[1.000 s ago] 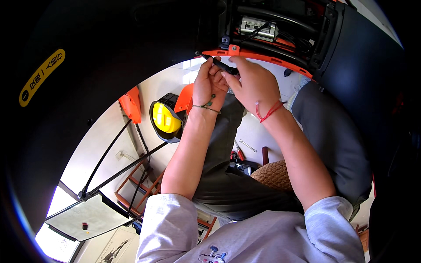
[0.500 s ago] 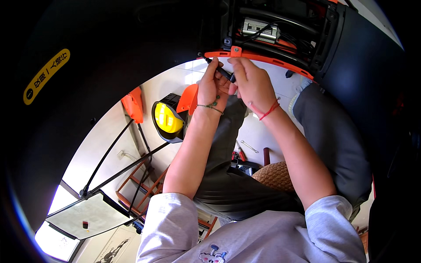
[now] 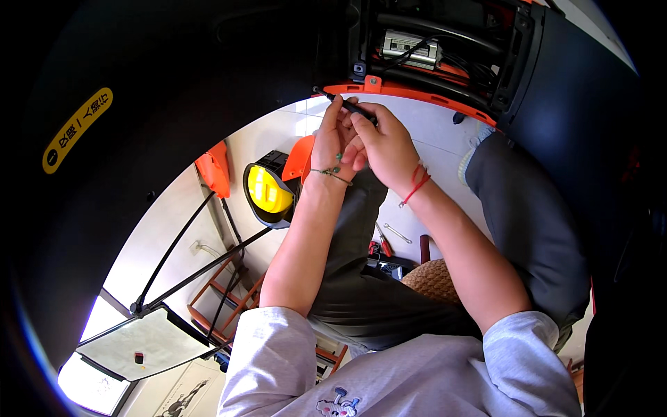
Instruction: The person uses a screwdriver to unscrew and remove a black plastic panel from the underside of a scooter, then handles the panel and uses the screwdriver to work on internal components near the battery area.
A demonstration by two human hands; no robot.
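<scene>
My left hand (image 3: pixel 330 139), with a green bead bracelet, is closed on a slim black cylindrical tool (image 3: pixel 357 108), palm turned up. My right hand (image 3: pixel 385 146), with a red string bracelet, grips the same tool's thicker right end, fingers curled. The tool's thin tip reaches up-left to beside the dark overhead panel (image 3: pixel 208 62) and the end of a curved orange strip (image 3: pixel 431 93). Above is an open bay with a silver box (image 3: pixel 406 47), black tubes and cables. I cannot tell if the tip touches the panel.
On the floor are a yellow helmet in a black container (image 3: pixel 267 191), orange parts (image 3: pixel 215 170), a wrench (image 3: pixel 397 233) and a red screwdriver (image 3: pixel 384 242). A wicker seat (image 3: pixel 431 278), wooden rack (image 3: pixel 222 299) and white board (image 3: pixel 139 340) sit lower in view.
My right hand has turned, its thumb now over the tool and its lower fingers dangling beneath. Both hands sit slightly lower in the picture.
</scene>
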